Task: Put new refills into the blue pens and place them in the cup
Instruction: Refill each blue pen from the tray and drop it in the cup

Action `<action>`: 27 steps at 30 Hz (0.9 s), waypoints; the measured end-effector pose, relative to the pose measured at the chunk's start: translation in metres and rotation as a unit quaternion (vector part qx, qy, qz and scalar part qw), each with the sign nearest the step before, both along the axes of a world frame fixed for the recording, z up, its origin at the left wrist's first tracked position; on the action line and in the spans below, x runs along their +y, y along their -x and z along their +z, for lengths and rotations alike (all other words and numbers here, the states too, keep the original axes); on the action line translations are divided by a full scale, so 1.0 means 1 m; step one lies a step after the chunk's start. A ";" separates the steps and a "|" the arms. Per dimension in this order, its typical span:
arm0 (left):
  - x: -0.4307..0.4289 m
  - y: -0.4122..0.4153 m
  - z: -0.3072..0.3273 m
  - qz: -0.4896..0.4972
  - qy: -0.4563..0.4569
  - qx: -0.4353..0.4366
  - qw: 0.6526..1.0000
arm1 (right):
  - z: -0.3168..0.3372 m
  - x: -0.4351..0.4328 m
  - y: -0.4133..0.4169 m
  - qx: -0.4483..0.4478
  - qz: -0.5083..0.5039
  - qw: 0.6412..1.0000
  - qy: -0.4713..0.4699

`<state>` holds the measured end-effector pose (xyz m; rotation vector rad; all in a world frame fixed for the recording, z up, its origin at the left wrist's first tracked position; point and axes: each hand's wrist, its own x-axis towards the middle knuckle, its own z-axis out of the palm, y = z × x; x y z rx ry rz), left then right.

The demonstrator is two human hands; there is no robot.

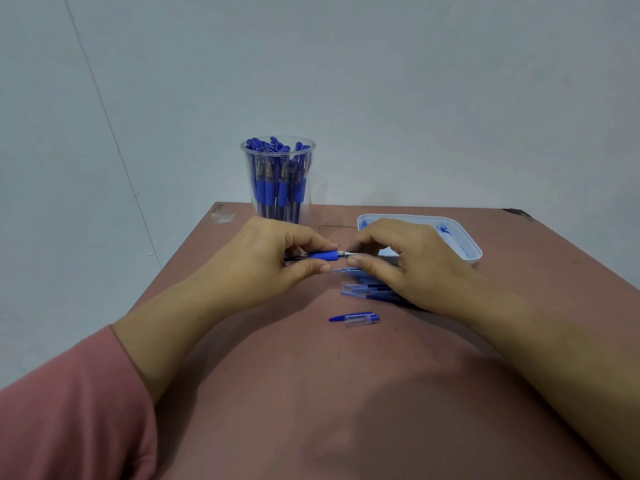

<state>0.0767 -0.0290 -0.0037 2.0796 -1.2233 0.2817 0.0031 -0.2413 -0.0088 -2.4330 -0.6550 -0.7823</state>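
Observation:
My left hand (273,258) grips a blue pen (322,255) by its rubber grip, held level above the table. My right hand (398,258) pinches the pen's metal tip end between thumb and fingers; whether it holds the tip piece or the refill I cannot tell. Under my right hand lie several blue refills (363,289) in a loose pile, partly hidden. A clear pen cap with a blue clip (356,319) lies alone in front of the pile. A clear plastic cup (277,174) at the table's far edge is packed with several blue pens standing upright.
A white shallow tray (471,244) with blue ink stains sits at the back right, behind my right hand. The brown table (311,393) ends just behind the cup, against a pale wall. My pink sleeve (69,410) shows at bottom left.

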 end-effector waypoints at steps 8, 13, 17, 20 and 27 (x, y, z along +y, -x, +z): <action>0.000 0.001 0.000 0.003 0.004 -0.024 1.000 | 0.000 0.001 0.001 -0.010 -0.005 1.000 0.004; 0.000 0.003 0.001 0.006 0.009 -0.041 0.999 | -0.001 0.001 0.003 0.025 -0.006 1.000 -0.012; 0.000 0.005 0.001 0.007 0.028 -0.056 0.998 | -0.001 0.001 0.003 -0.008 -0.018 1.000 0.000; -0.001 0.007 0.002 0.004 0.039 -0.061 0.997 | 0.000 0.003 0.003 0.004 -0.025 1.000 -0.010; 0.000 0.009 0.003 0.016 0.048 -0.063 0.997 | 0.002 0.004 0.007 0.008 -0.016 0.999 -0.030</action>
